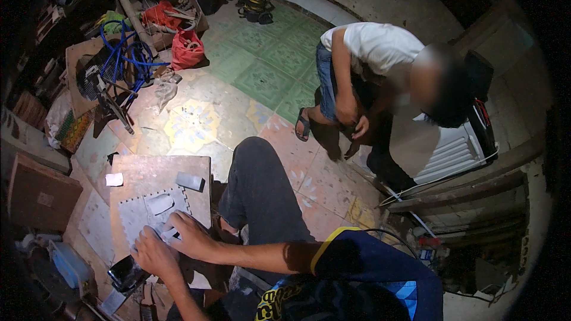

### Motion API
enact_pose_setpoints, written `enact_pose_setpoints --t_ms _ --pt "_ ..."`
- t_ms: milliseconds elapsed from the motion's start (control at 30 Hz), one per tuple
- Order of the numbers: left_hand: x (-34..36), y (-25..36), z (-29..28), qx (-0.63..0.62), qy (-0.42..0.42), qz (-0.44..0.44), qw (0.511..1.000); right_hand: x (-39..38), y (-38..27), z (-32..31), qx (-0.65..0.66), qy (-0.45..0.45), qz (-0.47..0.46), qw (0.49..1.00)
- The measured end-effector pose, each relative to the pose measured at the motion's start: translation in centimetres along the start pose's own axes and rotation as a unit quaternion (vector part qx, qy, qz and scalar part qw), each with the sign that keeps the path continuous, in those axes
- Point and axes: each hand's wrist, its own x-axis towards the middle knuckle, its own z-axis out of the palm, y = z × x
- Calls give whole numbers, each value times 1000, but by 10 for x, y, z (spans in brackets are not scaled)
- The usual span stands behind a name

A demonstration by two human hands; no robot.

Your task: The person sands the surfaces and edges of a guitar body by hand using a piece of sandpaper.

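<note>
My left hand point(152, 249) is curled at the lower edge of a sheet with notched edges point(134, 214) on a wooden board point(128, 169); what its fingers grip is hard to make out. Just to its right, my right hand point(184, 233) pinches a small pale piece point(173, 233) low over the sheet. A white cut shape point(160, 203) lies on the sheet above both hands. A grey block point(190, 181) rests at the board's upper right, and a small pale square point(114, 179) at its left. A dark glossy object point(124, 274) sits below my left hand.
Another person point(372, 44) bends at right beside a white ridged panel point(446, 166), hands low. Cluttered blue tubing point(140, 62), red bags point(186, 50) and boxes are at upper left. A cardboard box point(41, 196) and blue container point(66, 264) stand at left. My bent knee point(256, 166) is beside the board.
</note>
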Motion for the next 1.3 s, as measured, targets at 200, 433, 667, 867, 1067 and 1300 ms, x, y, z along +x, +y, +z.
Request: enact_pose_setpoints --t_ms 200,433,667,867,1067,1300 --pt "3 5 -5 -6 -53 -30 998 0 -2 -3 -4 -6 7 1000" --pt "1 2 2 -2 -16 -26 1000 1 1 -1 -15 -11 8 1000" --pt "1 3 -2 -17 -16 -23 999 1 0 -1 -12 -9 3 1000" --pt "2 4 -8 -23 -11 -19 999 2 -5 -4 -7 -10 -1 1000" --pt "2 7 1 -9 -18 -44 999 0 2 -4 -23 -13 -11 1000" --pt "0 3 -3 -27 -57 -51 997 1 1 0 -23 -2 -6 1000"
